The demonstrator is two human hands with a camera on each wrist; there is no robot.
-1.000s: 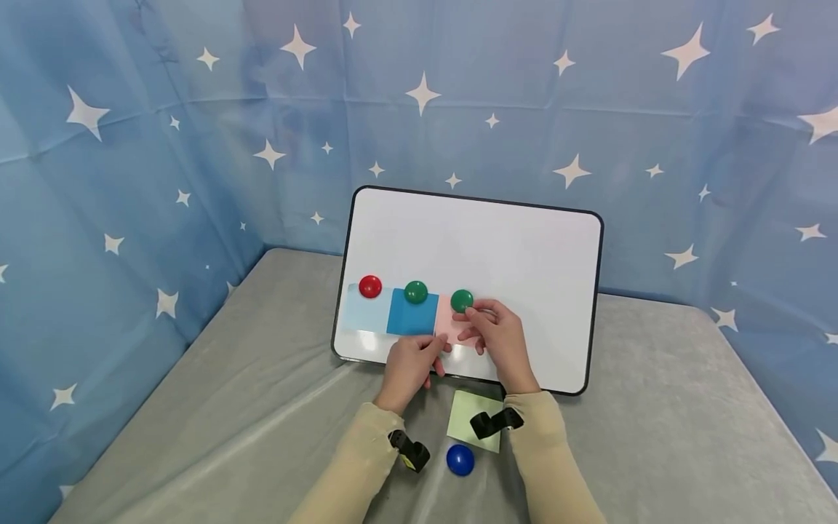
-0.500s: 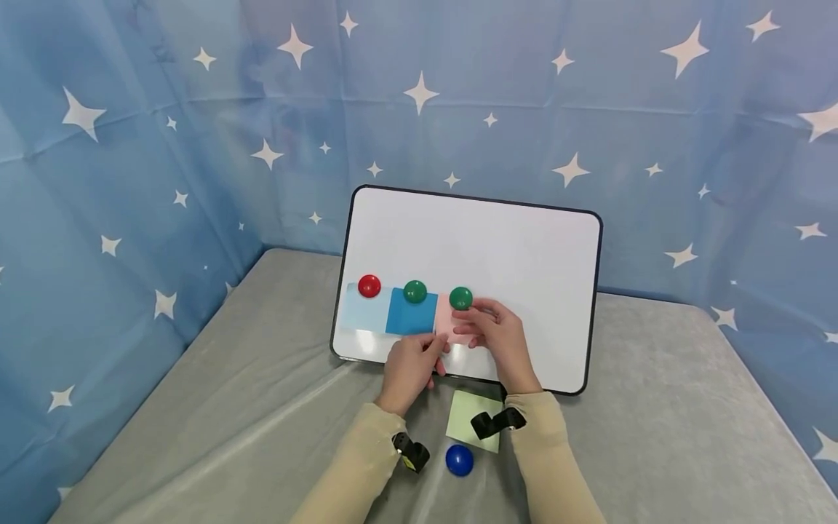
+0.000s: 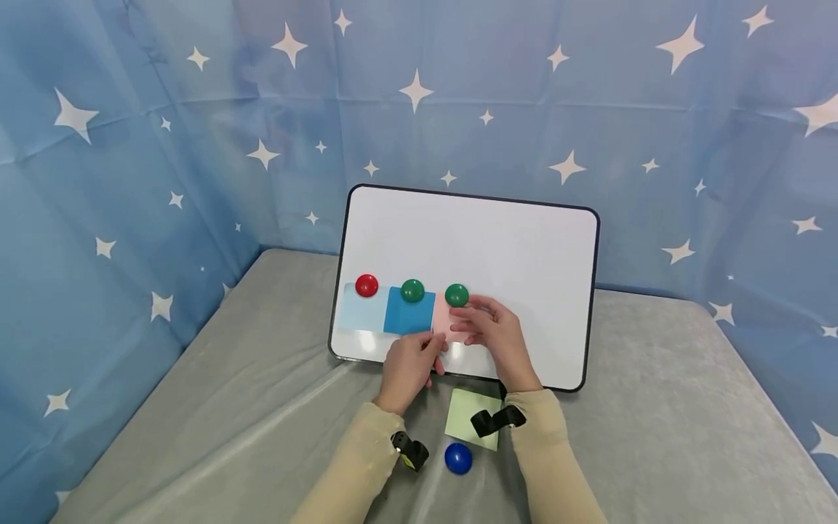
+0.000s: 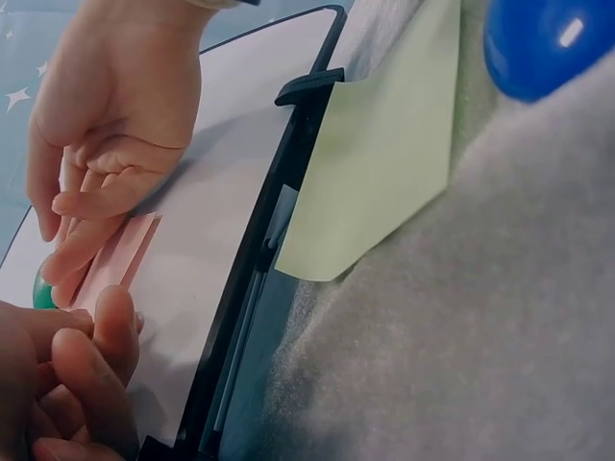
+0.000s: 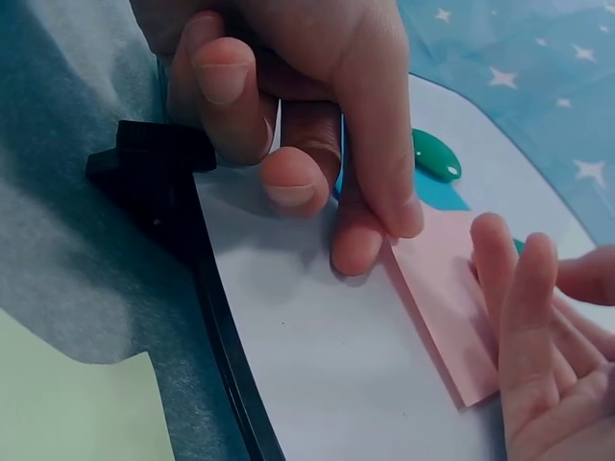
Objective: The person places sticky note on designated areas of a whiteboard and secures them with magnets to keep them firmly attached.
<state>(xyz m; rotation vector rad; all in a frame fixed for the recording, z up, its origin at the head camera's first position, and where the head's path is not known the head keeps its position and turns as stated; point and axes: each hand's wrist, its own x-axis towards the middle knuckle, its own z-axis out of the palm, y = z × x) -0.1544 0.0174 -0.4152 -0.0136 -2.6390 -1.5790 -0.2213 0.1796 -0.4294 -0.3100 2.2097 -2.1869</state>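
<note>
My left hand pinches the lower left corner of a pink sticky note on the whiteboard. At the note's top edge sits a round green magnet. Beside and below this magnet, the fingers of my right hand are loosely extended, fingertips right at its edge. Further left, a second green magnet sits on the top of a blue sticky note. A red magnet tops a light blue note. In the left wrist view, fingers hide most of the pink note.
A pale green sticky note lies on the grey cloth in front of the board, partly under the right wrist's camera. Near it is a blue magnet. A black foot supports the board's lower edge. Starry blue curtains surround the table.
The green magnet on the pink note has slid slightly up. My right fingers have loosened around it, the thumb now below it. The left hand stays at the note's corner.
</note>
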